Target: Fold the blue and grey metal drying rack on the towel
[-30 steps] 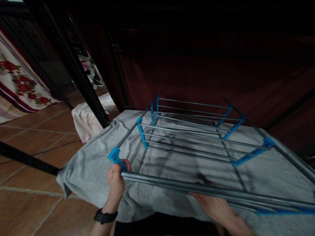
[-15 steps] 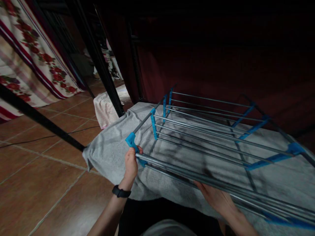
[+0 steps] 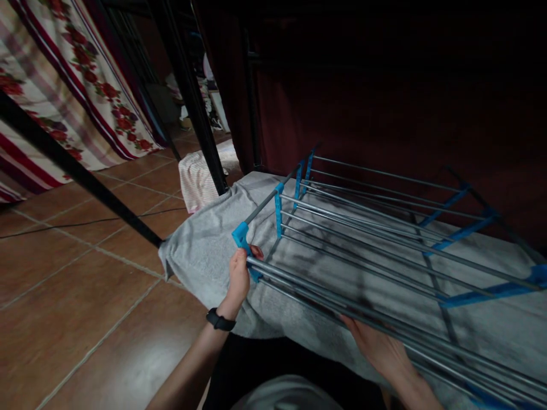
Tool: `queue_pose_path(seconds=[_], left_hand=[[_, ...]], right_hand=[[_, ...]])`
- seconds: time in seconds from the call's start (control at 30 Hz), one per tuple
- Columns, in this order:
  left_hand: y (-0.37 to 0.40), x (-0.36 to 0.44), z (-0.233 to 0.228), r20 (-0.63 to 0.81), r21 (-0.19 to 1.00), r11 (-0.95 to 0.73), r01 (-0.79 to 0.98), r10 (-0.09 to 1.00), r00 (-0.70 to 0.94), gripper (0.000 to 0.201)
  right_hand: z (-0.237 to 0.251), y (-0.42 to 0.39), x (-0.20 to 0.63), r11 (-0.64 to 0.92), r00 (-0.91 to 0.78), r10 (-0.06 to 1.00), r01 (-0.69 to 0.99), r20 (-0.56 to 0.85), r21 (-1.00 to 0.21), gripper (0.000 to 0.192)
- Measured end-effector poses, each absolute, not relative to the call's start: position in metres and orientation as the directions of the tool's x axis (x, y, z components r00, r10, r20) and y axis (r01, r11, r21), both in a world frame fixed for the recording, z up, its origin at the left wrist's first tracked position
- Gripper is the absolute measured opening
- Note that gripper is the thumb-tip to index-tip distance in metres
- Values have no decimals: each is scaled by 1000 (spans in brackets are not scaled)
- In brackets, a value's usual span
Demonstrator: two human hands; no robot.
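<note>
Tiled floor (image 3: 77, 296); both hands' grip closed on drying rack (image 3: 384, 239).

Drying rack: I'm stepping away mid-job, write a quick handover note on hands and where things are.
Left hand: closed on the near-left corner of the drying rack, by the blue corner joint.
Right hand: under the near rails, touching them from below; grip cannot be told.
Rack: folded flat, tilted, over the grey towel spread on the tiled floor.
Done: both hands are at the near edge of the rack.
Left: rack not yet set upright or opened.
</note>
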State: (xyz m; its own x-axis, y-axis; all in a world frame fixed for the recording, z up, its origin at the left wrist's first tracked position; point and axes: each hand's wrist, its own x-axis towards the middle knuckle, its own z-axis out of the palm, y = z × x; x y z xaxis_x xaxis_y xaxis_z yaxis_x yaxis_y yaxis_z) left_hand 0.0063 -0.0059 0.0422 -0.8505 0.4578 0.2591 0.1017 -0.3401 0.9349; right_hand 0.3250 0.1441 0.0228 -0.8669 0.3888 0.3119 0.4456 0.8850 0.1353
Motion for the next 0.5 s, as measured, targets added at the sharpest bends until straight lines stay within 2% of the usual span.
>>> queue_pose_path(seconds=[0.13,0.23,0.33,0.5], left_hand=[[-6,7,40,217,933,-358,38,473,-854,55],[-7,6,39,190,944,-329,35,453,-871,55],[-8,5,38,175,954,-297,37,453,-874,55],[-9,4,36,197,962,-261,81,459,-866,56]], right_hand=[[14,145,326,917,-901,343,382,265,111,35],[10,140,325,915,-906,365,392,216,96,38],[10,135,323,902,-896,386,416,218,116,39],[10,133,323,903,-905,350,395,242,168,35]])
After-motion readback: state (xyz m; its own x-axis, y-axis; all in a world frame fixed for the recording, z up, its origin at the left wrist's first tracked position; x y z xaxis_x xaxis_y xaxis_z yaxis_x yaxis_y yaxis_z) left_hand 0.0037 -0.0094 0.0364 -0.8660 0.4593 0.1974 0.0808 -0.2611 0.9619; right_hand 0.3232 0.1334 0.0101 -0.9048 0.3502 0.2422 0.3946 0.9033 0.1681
